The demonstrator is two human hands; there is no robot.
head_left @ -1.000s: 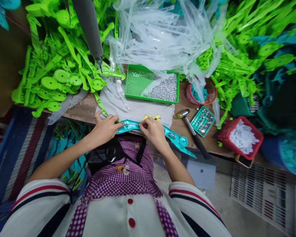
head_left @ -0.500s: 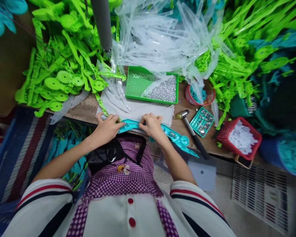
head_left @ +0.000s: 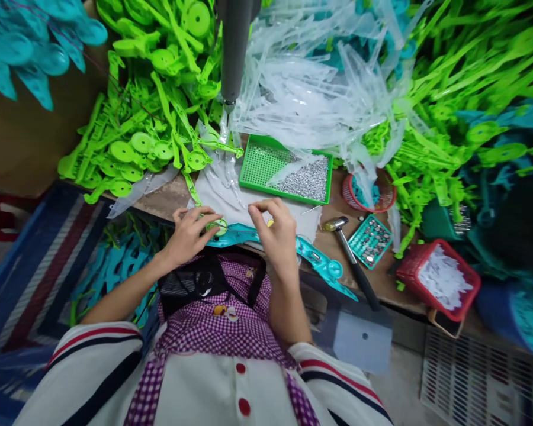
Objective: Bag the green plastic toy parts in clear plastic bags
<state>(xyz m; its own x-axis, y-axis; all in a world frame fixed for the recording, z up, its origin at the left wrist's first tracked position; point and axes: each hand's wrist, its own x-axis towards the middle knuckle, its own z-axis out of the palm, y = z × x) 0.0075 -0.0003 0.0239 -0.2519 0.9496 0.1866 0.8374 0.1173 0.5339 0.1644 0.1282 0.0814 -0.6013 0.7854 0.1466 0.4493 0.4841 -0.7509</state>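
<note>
A long teal plastic piece (head_left: 322, 260) lies along the table's front edge, its pointed end reaching out to the right. My left hand (head_left: 190, 235) is at its left end, fingers closed around the teal piece and a round green part (head_left: 217, 226). Above the middle of the teal piece is my right hand (head_left: 275, 234), raised, with thumb and index finger nearly together; whatever may be between them is too small to make out. A white cloth (head_left: 308, 222) lies under and behind the piece.
Behind the cloth stands a green tray (head_left: 266, 189) of small metal parts. A hammer (head_left: 355, 269), a teal tray (head_left: 371, 241) and red baskets (head_left: 408, 266) are at the right. Green parts (head_left: 128, 154) and clear pieces (head_left: 302, 106) are heaped behind; a grey tool (head_left: 235, 59) hangs above.
My right hand has lifted off the teal piece, its thumb and finger now pointing up and left. A round green part now shows at my left fingertips. The whole view has shifted.
</note>
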